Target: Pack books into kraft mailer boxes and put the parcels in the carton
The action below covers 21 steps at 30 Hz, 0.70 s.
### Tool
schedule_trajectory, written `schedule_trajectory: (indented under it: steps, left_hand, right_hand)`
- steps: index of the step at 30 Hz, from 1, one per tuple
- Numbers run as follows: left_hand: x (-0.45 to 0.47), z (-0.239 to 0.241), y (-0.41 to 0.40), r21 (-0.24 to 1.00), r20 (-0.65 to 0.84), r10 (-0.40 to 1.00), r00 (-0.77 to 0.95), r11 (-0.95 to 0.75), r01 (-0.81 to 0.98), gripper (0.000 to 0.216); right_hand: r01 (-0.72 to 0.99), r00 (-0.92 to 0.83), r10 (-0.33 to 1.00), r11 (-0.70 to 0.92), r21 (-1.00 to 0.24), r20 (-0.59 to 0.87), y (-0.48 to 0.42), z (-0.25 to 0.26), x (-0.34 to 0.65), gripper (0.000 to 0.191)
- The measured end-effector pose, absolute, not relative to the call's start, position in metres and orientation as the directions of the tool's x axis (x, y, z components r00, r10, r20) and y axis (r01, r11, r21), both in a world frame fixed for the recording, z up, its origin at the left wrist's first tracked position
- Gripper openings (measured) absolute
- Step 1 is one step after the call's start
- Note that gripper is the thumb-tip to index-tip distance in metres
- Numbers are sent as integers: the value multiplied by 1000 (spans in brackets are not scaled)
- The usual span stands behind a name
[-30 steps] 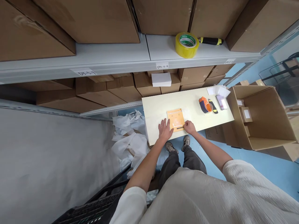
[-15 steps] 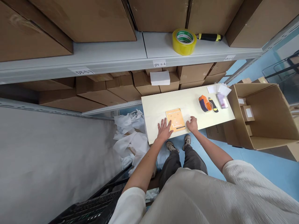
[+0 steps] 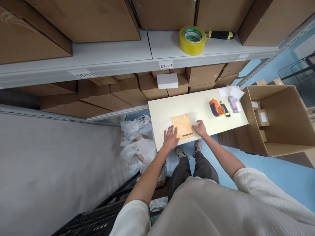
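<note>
A flat orange packet with printed marks (image 3: 183, 126) lies on the cream tabletop (image 3: 162, 113). My left hand (image 3: 170, 139) rests at its left edge, fingers spread and fingertips overlapping that side. At the right edge is my right hand (image 3: 200, 128), its fingers curled together and its thumb side close to the packet. What the right fingers hold, if anything, is too small to make out. Farther right on the table are an orange and dark blue tape dispenser (image 3: 216, 107) and a black and yellow utility knife (image 3: 224, 108).
White papers (image 3: 231, 91) and a blurred purple item (image 3: 234, 104) lie at the table's right end, beside a large open carton (image 3: 283, 121). Crumpled white wrapping (image 3: 140, 150) is heaped left. Ahead, a shelf (image 3: 118, 52) carries boxes and yellow tape (image 3: 192, 41).
The packet and my left hand have shifted slightly left. My right hand has moved a little left and up, closer to the packet's right edge, and its fingers have changed pose.
</note>
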<state>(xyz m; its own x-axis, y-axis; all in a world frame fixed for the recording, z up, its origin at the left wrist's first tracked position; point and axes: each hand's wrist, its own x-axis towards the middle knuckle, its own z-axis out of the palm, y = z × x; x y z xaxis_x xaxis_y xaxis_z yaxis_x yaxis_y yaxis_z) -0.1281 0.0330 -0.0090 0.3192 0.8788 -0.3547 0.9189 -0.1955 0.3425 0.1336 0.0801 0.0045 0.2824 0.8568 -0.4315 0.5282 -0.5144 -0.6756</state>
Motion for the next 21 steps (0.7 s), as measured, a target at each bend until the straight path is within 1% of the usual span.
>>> schedule_trajectory:
  steps: [2,6,10,13,15,17,19,21]
  left_hand:
    - [-126,-10,35,350,-355,884,303,-175,920,78]
    - [-124,-12,38,357,-337,899,279,-152,922,75]
    - [-122,-10,37,371,-320,910,262,-134,919,73]
    - [-118,-3,37,387,-277,932,235,-115,915,72]
    - [-114,2,39,412,-223,932,286,-176,894,75]
    - [-110,7,41,440,-188,905,381,-269,857,84]
    - [-107,8,43,457,-203,870,448,-321,830,91]
    - [-106,6,44,456,-243,853,462,-320,831,91]
  right_hand:
    - [544,225,876,-475,-692,-426,79,9,126,52]
    - [653,22,938,-275,-706,-345,75,13,107,44]
    - [722,-120,940,-137,-678,-318,67,9,90,43]
    - [747,-187,924,-87,-659,-335,62,7,83,38]
    - [751,-226,915,-54,-659,-333,59,7,81,32]
    - [744,-249,913,-33,-668,-323,57,9,83,29]
    - [728,-259,908,-41,-684,-330,58,11,86,33]
    - [707,-239,911,-74,-704,-337,60,13,91,34]
